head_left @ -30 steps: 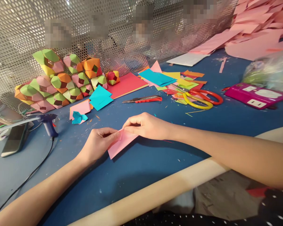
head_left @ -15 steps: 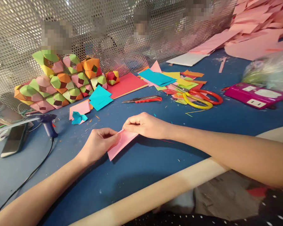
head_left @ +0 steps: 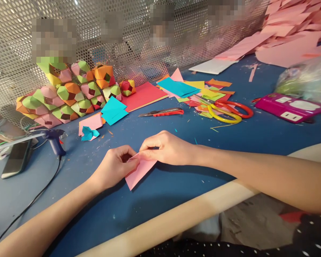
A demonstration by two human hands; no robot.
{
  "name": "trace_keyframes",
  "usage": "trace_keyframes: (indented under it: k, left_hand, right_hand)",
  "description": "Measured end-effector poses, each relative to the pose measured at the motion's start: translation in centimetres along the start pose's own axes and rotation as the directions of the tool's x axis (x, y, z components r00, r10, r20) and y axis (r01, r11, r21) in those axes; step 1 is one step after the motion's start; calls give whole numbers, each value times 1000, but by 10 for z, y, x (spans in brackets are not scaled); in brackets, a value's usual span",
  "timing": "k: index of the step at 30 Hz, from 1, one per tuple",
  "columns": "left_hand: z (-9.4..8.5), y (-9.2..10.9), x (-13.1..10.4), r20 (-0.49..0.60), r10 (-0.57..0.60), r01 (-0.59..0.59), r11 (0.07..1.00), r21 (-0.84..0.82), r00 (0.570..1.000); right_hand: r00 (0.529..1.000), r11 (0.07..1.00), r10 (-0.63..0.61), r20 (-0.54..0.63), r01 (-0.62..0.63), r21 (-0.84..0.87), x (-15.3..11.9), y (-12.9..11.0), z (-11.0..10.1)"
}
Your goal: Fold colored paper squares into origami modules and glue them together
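A piece of pink paper (head_left: 140,173) is held between both hands above the blue table (head_left: 173,200), one corner pointing down towards me. My left hand (head_left: 116,166) pinches its left side with thumb and fingers. At the upper right edge, my right hand (head_left: 163,148) grips it with thumb and bent fingers, the two hands almost touching. Fingers hide part of the paper's upper edge. Beyond the hands lies a utility knife (head_left: 167,112) with a red handle. Cyan paper squares (head_left: 114,111) and a small folded cyan piece (head_left: 90,133) sit to the left of it.
Folded paper balls (head_left: 69,92) are stacked against a perforated metal screen (head_left: 139,43). Scissors (head_left: 227,112) rest on coloured paper scraps. A glue gun (head_left: 53,139) and phone (head_left: 17,157) lie left, a magenta power strip (head_left: 290,107) right. Pink sheets (head_left: 291,21) pile up at back right.
Both hands and the pink paper have shifted slightly towards me, the paper a little to the right. The grip of both hands stays on the paper.
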State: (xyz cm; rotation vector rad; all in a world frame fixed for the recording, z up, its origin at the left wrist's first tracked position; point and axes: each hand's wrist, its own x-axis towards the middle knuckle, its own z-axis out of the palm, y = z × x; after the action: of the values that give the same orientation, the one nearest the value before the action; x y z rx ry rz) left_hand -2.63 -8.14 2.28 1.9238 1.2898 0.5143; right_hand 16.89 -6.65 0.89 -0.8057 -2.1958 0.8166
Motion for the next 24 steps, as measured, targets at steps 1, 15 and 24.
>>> trace_keyframes:
  k: [1,15,24]
  left_hand:
    - [1,0,0,-13,20,-19,999,26,1000]
    - [14,-14,7,-368,-127,36,970,-242,921]
    - [22,-13,2,-402,-167,17,937,-350,900]
  right_hand:
    - [999,999,-47,-2,47,-17,0,0,1]
    - [941,994,64,-334,-90,-63,5,9,20]
    - [917,998,-46,-397,25,-58,6,11,33]
